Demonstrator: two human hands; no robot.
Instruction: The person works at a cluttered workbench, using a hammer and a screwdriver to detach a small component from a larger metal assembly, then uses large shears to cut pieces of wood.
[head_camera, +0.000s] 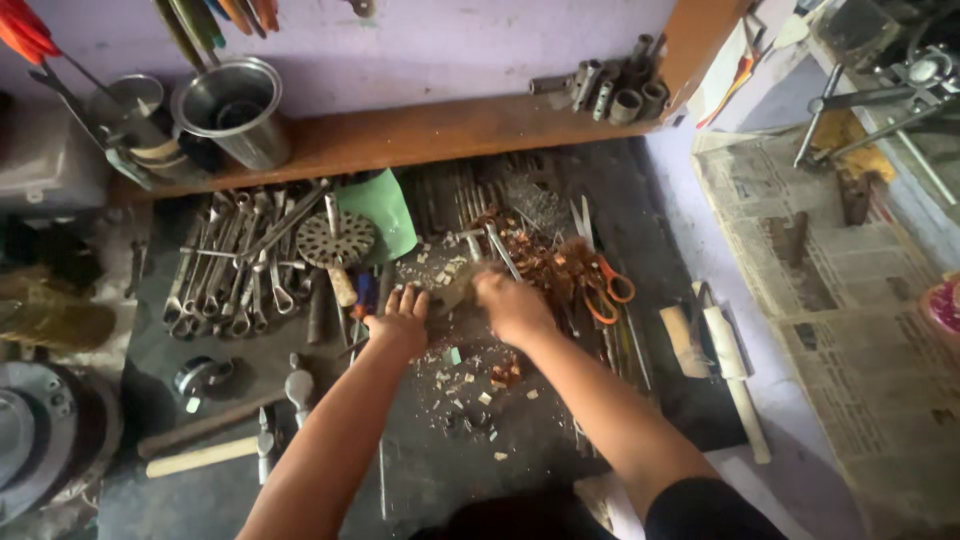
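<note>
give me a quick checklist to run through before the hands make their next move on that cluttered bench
1. Left hand steadying the work: ok, it rests flat on the bench beside the small piece.
2. Right hand grip: cannot tell, the hand is blurred and what it holds is unclear.
3. Scissors away from the fingers: ok, they lie to the right of the right hand, apart from it.
4. Scraps around the work spot: not ok, bits litter the bench below both hands.
5. Spanners out of the way: ok, piled to the left.
6. Hammer within reach: ok, near the left forearm.
</note>
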